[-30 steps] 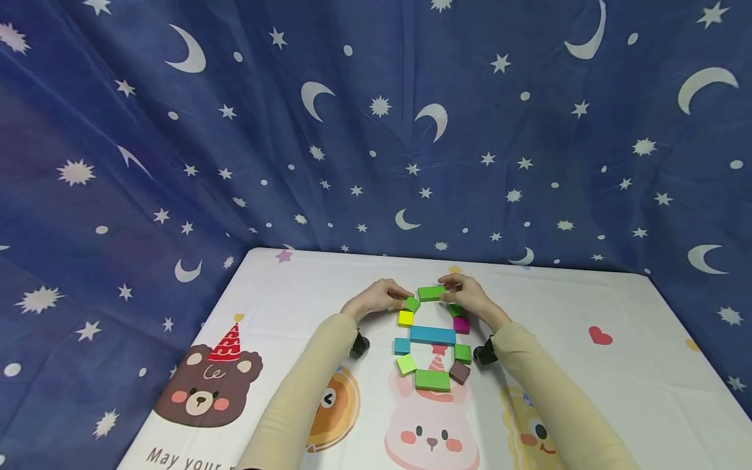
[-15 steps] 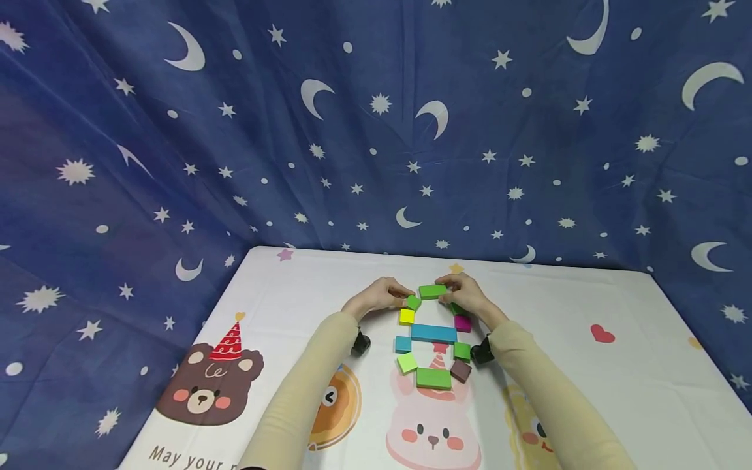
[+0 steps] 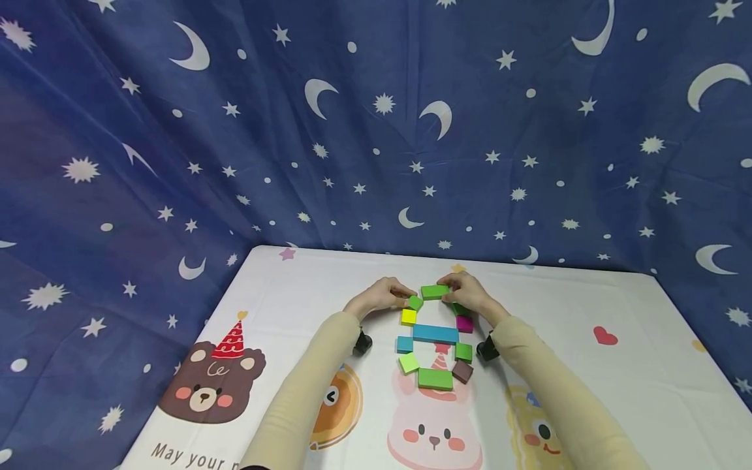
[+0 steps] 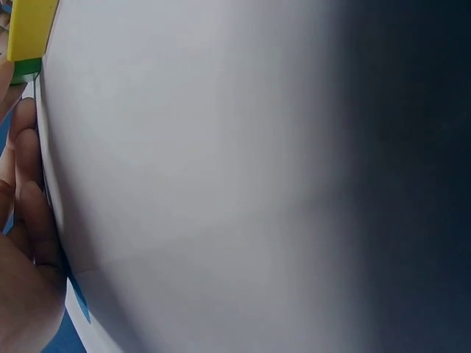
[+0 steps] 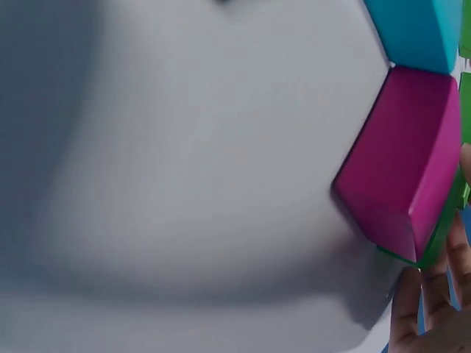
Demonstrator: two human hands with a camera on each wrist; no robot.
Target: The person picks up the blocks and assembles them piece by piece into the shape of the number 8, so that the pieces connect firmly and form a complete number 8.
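Observation:
Flat colored blocks form a closed figure on the table in the head view. My left hand (image 3: 382,296) pinches a small green block (image 3: 415,303) at its upper left, just above a yellow block (image 3: 408,317). Opposite it, my right hand (image 3: 467,292) holds the right end of a long green block (image 3: 435,292) between thumb and fingers. Another green block (image 3: 460,310) shows partly under that hand, above a magenta block (image 5: 405,147). In the left wrist view, the left fingers (image 4: 33,213) are at the edge, near the yellow block.
A long blue block (image 3: 436,334) crosses the figure's middle. Below it lie a small blue block (image 3: 405,344), a light green one (image 3: 408,363), a brown one (image 3: 463,372) and more green ones. A starry blue curtain (image 3: 376,130) hangs behind the white printed tablecloth (image 3: 546,307).
Both hands stay at the top of the figure, with hardly any movement. The head view shifts slightly, and the blocks keep their arrangement.

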